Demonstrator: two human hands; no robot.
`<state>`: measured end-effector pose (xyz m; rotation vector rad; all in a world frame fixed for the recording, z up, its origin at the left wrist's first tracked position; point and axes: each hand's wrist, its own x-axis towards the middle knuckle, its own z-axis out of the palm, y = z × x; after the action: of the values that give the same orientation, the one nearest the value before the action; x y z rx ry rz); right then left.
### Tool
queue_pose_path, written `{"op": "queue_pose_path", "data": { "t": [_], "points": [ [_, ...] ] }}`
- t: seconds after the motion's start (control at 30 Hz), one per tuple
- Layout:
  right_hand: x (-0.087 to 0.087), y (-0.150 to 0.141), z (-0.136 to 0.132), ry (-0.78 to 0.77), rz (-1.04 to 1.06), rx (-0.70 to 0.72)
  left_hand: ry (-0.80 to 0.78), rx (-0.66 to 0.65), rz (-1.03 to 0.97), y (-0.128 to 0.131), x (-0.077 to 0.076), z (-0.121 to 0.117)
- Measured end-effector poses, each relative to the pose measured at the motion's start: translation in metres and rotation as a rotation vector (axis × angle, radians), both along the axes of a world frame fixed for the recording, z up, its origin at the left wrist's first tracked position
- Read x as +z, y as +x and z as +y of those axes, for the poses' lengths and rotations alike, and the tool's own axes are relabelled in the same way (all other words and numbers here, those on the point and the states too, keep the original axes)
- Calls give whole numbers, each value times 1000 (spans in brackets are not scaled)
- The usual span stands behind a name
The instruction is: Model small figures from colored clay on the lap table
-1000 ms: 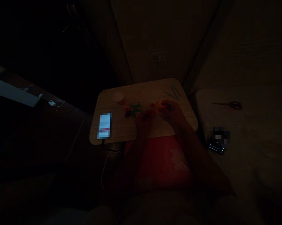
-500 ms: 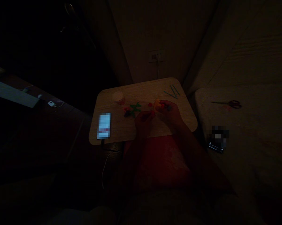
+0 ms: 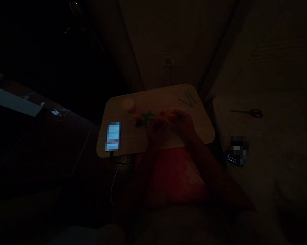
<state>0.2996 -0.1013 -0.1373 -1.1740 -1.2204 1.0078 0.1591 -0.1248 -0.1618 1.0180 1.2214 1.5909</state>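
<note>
In dim light, my left hand point(image 3: 155, 132) is closed over the near part of the small table, its fingertips on a small red piece point(image 3: 165, 123). Just to its right, my right hand point(image 3: 185, 124) is closed around a soft-looking orange piece point(image 3: 169, 113), with some red showing by its fingers. A red dot-like piece point(image 3: 162, 113) lies beside the orange one. Left of my hands are green strips point(image 3: 147, 116) that cross each other, and a small dark and pinkish cluster point(image 3: 138, 120). The darkness hides the fine shape of what I hold.
The wooden-topped table point(image 3: 133, 139) carries a lidded tub point(image 3: 128, 104), a lit phone point(image 3: 113, 136) and several thin green sticks point(image 3: 187, 99). On the pale surface at right lie scissors point(image 3: 255, 112) and a dark device point(image 3: 235, 158). A wall socket point(image 3: 171, 60) is behind.
The picture has grown darker. My right hand has shifted very slightly left, and the orange piece with it. My left hand stays almost in place.
</note>
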Motion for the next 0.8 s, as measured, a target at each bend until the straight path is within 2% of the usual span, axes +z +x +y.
{"op": "queue_pose_path", "data": {
  "t": [0.13, 0.43, 0.63, 0.73, 0.8],
  "points": [
    [4, 8, 3, -63, 39, -16, 7, -40, 4, -3, -1, 0],
    [10, 16, 6, -38, -9, 27, 13, -69, 78, -2, 3, 0],
    [10, 17, 6, -67, 47, 18, 5, -83, 81, -3, 2, -1],
    [7, 25, 11, -102, 18, -10, 33, -6, 89, -9, 1, -2],
    [4, 31, 16, -126, -71, -19, 90, 83, 187, -15, 1, -2]
  ]
}}
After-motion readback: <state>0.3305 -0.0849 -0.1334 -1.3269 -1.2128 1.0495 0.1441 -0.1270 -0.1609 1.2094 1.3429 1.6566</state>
